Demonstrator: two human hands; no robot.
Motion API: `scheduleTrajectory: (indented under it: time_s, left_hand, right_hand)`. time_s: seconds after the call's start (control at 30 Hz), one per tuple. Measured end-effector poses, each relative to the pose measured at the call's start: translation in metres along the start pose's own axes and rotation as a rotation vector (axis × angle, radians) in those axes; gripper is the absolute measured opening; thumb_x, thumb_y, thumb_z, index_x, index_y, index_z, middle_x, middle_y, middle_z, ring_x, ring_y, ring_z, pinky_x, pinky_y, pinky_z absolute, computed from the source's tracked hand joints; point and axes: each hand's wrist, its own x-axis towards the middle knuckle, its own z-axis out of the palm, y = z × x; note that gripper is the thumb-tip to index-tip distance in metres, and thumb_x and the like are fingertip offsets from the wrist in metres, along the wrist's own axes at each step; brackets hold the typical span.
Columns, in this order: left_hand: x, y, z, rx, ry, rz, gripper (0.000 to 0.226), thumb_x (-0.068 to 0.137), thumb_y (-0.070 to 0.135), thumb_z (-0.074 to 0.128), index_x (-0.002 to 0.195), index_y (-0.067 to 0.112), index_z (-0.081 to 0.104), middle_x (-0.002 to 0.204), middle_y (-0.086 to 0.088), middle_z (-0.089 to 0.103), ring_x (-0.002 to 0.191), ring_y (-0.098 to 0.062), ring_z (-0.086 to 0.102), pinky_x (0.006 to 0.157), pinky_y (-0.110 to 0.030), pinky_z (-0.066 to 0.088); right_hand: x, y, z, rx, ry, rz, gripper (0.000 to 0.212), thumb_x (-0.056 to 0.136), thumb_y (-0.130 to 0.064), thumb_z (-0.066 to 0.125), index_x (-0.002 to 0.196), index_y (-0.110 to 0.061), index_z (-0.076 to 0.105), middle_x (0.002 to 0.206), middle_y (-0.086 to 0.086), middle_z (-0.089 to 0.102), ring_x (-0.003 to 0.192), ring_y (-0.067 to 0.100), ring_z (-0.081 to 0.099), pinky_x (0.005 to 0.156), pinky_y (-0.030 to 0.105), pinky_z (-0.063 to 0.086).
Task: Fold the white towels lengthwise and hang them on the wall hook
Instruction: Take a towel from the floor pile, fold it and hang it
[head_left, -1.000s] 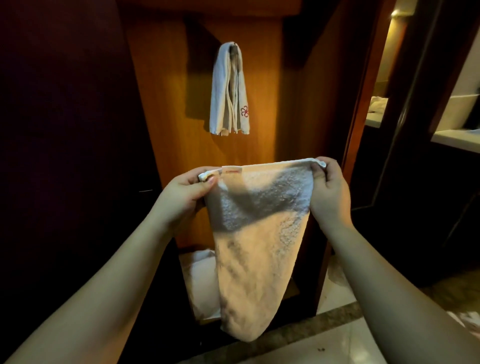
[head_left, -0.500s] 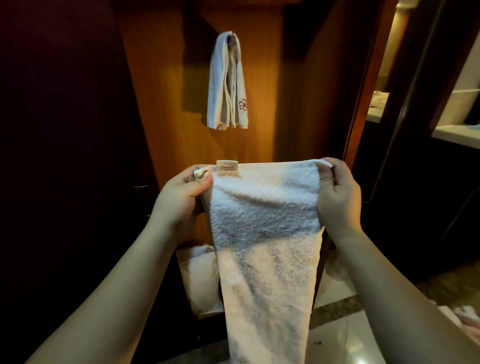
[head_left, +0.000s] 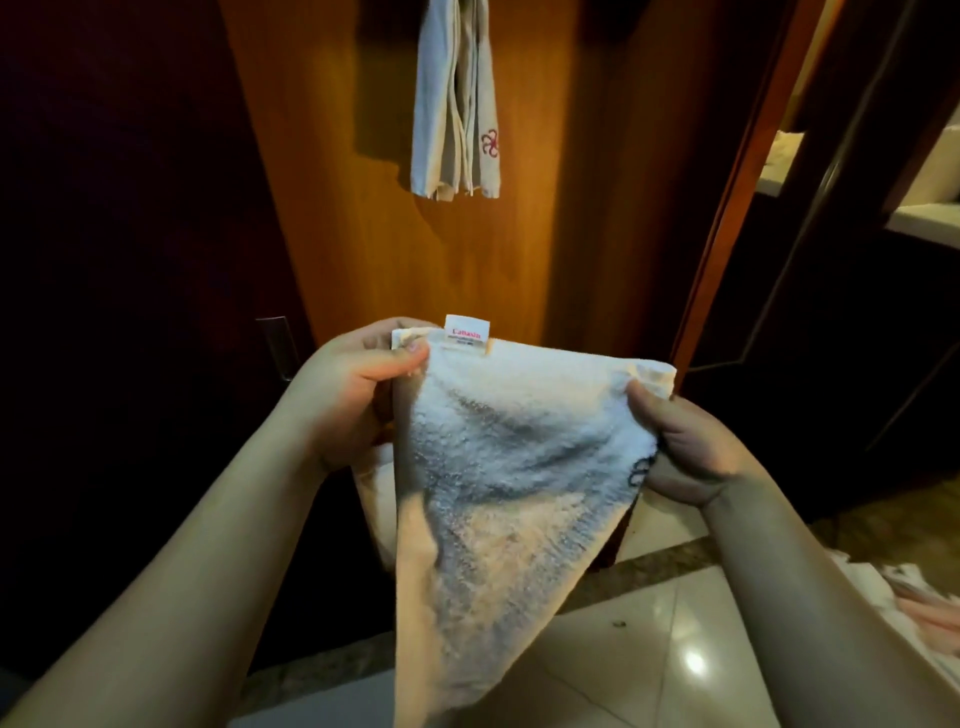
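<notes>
Left hand (head_left: 353, 395) and right hand (head_left: 691, 447) each pinch a top corner of one nubby terry towel (head_left: 498, 467). It tapers downward. A second, folded towel (head_left: 457, 104) hangs at 12 o'clock on wood panel (head_left: 545, 208)

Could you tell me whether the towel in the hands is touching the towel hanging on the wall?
Apart. The head view shows bare wood panel between the held towel and the hanging towel.

A towel (head_left: 498, 467) hangs in front of the person, its top edge stretched between the left hand (head_left: 353, 400) at the left corner and the right hand (head_left: 691, 447) at the right (a label (head_left: 466, 335) stands up near the left corner). Behind and above it, another towel (head_left: 457, 104) hangs against the wall panel (head_left: 545, 234). Below lies the floor (head_left: 649, 649).
</notes>
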Motion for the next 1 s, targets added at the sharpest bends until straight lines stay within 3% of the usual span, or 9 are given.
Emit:
scheduleTrajectory:
  time_s: [0.1, 0.17, 0.23, 0.4, 0.5, 0.6, 0.73, 0.9, 1.0]
  left_hand:
    - [0.002, -0.006, -0.002, -0.032, 0.067, -0.039, 0.024, 0.092, 0.006, 0.054, 0.111, 0.0, 0.067, 0.104, -0.025, 0.072, 0.09, -0.033, 0.068, 0.079, -0.037, 0.052]
    - [0.003, -0.013, 0.001, -0.051, 0.168, -0.046, 0.022, 0.096, 0.003, 0.049, 0.109, -0.001, 0.067, 0.097, -0.02, 0.075, 0.084, -0.028, 0.071, 0.072, -0.032, 0.057]
    - [0.002, -0.025, 0.005, -0.069, 0.264, -0.06, 0.022, 0.099, 0.003, 0.046, 0.102, 0.004, 0.068, 0.086, -0.01, 0.077, 0.075, -0.021, 0.073, 0.062, -0.027, 0.057]
    - [-0.012, -0.05, 0.027, -0.159, 0.472, -0.034, 0.022, 0.1, 0.006, 0.047, 0.107, 0.003, 0.068, 0.094, -0.014, 0.075, 0.083, -0.026, 0.07, 0.08, -0.039, 0.053]
    - [-0.031, -0.059, 0.05, -0.166, 0.539, 0.003, 0.019, 0.101, 0.011, 0.05, 0.104, 0.013, 0.069, 0.099, -0.01, 0.076, 0.093, -0.027, 0.071, 0.092, -0.05, 0.053]
    - [-0.05, -0.061, 0.07, -0.111, 0.487, 0.038, 0.019, 0.103, 0.019, 0.05, 0.11, 0.021, 0.068, 0.1, -0.002, 0.076, 0.096, -0.022, 0.073, 0.087, -0.047, 0.058]
    - [-0.069, -0.055, 0.088, -0.093, 0.346, 0.036, 0.022, 0.103, 0.017, 0.049, 0.121, 0.02, 0.063, 0.102, 0.003, 0.075, 0.09, -0.008, 0.073, 0.07, -0.021, 0.057]
    - [-0.073, -0.055, 0.09, -0.112, 0.202, 0.069, 0.024, 0.102, 0.01, 0.047, 0.122, 0.013, 0.06, 0.103, 0.004, 0.074, 0.094, -0.003, 0.071, 0.072, -0.014, 0.055]
    - [-0.072, -0.057, 0.091, -0.094, 0.159, 0.079, 0.031, 0.102, 0.021, 0.044, 0.126, 0.009, 0.06, 0.11, 0.001, 0.074, 0.104, -0.007, 0.069, 0.082, -0.018, 0.055]
  right_hand:
    - [0.004, 0.004, 0.007, 0.016, 0.052, -0.011, 0.059, 0.082, -0.027, 0.077, 0.131, 0.001, 0.06, 0.135, 0.026, 0.058, 0.125, 0.039, 0.057, 0.095, 0.049, 0.053]
    - [0.007, 0.008, 0.017, -0.025, 0.18, -0.025, 0.055, 0.09, -0.027, 0.06, 0.136, 0.003, 0.054, 0.132, 0.025, 0.06, 0.121, 0.038, 0.061, 0.094, 0.048, 0.055]
    - [0.008, 0.013, 0.031, -0.055, 0.291, -0.051, 0.051, 0.093, -0.027, 0.055, 0.135, 0.003, 0.053, 0.125, 0.024, 0.065, 0.115, 0.036, 0.065, 0.091, 0.047, 0.057]
    - [-0.004, 0.037, 0.07, -0.189, 0.509, -0.17, 0.028, 0.102, -0.031, 0.053, 0.115, -0.009, 0.065, 0.103, 0.011, 0.076, 0.095, 0.029, 0.074, 0.088, 0.047, 0.056]
    - [-0.013, 0.052, 0.088, -0.412, 0.582, -0.218, 0.026, 0.102, -0.042, 0.05, 0.106, -0.025, 0.068, 0.098, -0.006, 0.077, 0.09, 0.012, 0.074, 0.083, 0.035, 0.058]
    - [-0.018, 0.06, 0.099, -0.602, 0.588, -0.244, 0.032, 0.103, -0.046, 0.044, 0.114, -0.028, 0.067, 0.096, -0.012, 0.073, 0.082, -0.002, 0.068, 0.06, 0.005, 0.046]
    - [-0.021, 0.071, 0.108, -0.69, 0.498, -0.273, 0.03, 0.103, -0.043, 0.042, 0.116, -0.029, 0.066, 0.096, -0.009, 0.073, 0.083, -0.004, 0.067, 0.062, 0.007, 0.047]
    - [-0.024, 0.071, 0.102, -0.542, 0.398, -0.267, 0.025, 0.102, -0.04, 0.045, 0.107, -0.03, 0.068, 0.091, -0.018, 0.075, 0.081, -0.005, 0.069, 0.06, 0.006, 0.047]
    - [-0.03, 0.066, 0.106, -0.582, 0.346, -0.271, 0.042, 0.097, -0.053, 0.038, 0.116, -0.028, 0.066, 0.094, -0.021, 0.074, 0.087, -0.006, 0.068, 0.069, 0.008, 0.049]
